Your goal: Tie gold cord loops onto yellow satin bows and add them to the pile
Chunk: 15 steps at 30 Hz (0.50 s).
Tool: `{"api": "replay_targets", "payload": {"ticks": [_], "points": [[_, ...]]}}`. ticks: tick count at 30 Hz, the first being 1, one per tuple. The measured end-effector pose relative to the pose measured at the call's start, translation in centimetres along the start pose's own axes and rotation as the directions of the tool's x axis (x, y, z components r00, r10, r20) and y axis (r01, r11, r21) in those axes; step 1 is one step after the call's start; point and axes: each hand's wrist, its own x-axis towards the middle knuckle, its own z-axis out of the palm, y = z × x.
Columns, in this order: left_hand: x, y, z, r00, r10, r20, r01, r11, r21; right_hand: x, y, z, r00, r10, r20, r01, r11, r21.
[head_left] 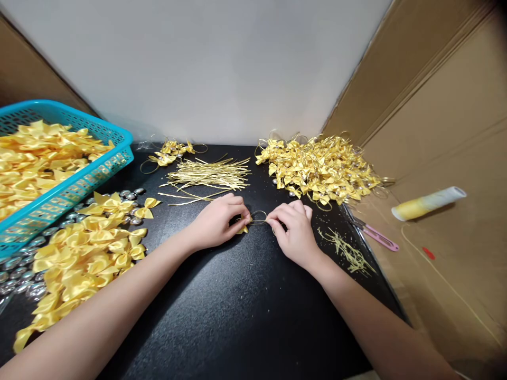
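Over the middle of the black table, my left hand [219, 221] pinches a small yellow ribbon bow [244, 229], most of it hidden behind the fingers. From the bow a thin gold cord loop [259, 213] reaches across to my right hand [293, 228], whose thumb and forefinger are closed on the loop's other side. Just beyond my hands lies a bundle of straight gold cords [209, 174]. A heap of yellow bows with cord loops and beads [322, 166] sits behind my right hand.
On the left stand a blue basket [124, 138] of bows, a pile of loose bows [87, 253] and silvery beads [24, 274]. Cord scraps [348, 252] and a pink-handled cutter [378, 236] lie at the right edge. A cardboard wall [447, 132] with a tube [430, 203] borders the right.
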Motion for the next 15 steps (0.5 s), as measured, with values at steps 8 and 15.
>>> {"api": "replay_targets", "payload": {"ticks": [8,15], "points": [[0.0,0.2,0.0,1.0,0.004,-0.002,-0.004,0.999,-0.041,0.1,0.3,-0.1,0.999,-0.01,0.032,0.011,0.999,-0.048],[-0.1,1.3,-0.1,0.997,-0.076,0.036,0.08,0.984,-0.157,-0.1,3.8,-5.5,0.99,0.138,0.022,-0.129,0.963,-0.238]]}}
